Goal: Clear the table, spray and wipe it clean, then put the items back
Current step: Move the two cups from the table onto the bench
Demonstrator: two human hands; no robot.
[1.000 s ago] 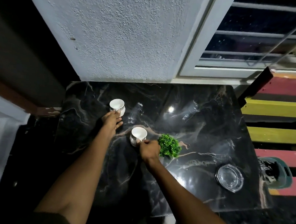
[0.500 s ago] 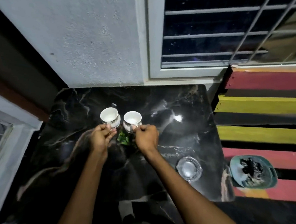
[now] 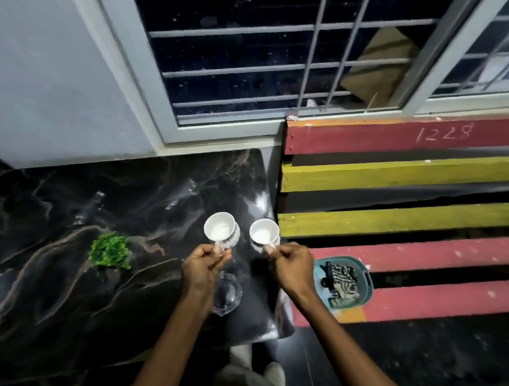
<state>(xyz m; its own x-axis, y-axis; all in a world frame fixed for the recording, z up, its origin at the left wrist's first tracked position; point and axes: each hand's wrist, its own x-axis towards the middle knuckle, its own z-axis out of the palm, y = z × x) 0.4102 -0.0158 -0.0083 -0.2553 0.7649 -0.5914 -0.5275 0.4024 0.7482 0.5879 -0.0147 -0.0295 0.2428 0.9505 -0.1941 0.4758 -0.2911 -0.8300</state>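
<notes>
left hand [image 3: 201, 263] pinches handle of one white ceramic cup [image 3: 221, 229]; right hand [image 3: 291, 266] pinches a second white ceramic cup [image 3: 263, 233], both raised above black marble table [image 3: 46, 268].

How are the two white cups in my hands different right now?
The left cup shows a dark pattern on its side, gripped by the left hand over the table. The right cup looks slightly smaller, gripped by the right hand at the table's right edge. Both are white, empty and upright.
</notes>
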